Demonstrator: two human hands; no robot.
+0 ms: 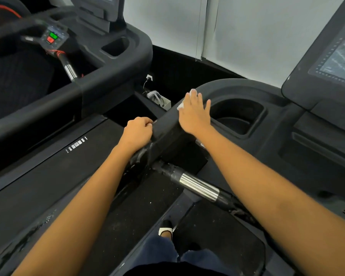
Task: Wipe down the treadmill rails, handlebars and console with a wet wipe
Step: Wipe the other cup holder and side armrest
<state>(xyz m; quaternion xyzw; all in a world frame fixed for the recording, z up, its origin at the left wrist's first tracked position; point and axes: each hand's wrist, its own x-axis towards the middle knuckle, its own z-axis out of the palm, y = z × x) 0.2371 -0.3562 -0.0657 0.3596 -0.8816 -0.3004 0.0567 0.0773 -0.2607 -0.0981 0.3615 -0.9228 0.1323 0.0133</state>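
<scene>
While the right hand (194, 113) lies flat on the rounded corner of the console housing (223, 90), the wet wipe (180, 106) sits trapped under its palm and fingers, white edges peeking out at the fingertips and beside the little-finger side. So that grip is a pressing one, spread fingers pinning the wipe to the plastic, not a fist. Over on the other side, the left hand (137, 133) is curled shut against the outer face of the same black side handlebar (165, 134); whether it holds anything I cannot tell, it looks like a bracing hold.

Just to the right of the wiping hand is the deep cup holder (237, 116), and below, the short bar with the chrome sensor sleeve (199, 187) juts across, streaks and specks showing on the dark surfaces near it. The screen (337, 60) stands well up to the right, seemingly not reached yet.

My read: this is the handlebar-to-console corner pass. To do it well, keep the palm flat and the wipe fully under the hand, follow the curve round the corner in one long stroke, then fold to a clean face before dipping into the cup holder rim. The left hand steadying helps; watch the wipe doesn't bunch at the fingertips.
</scene>
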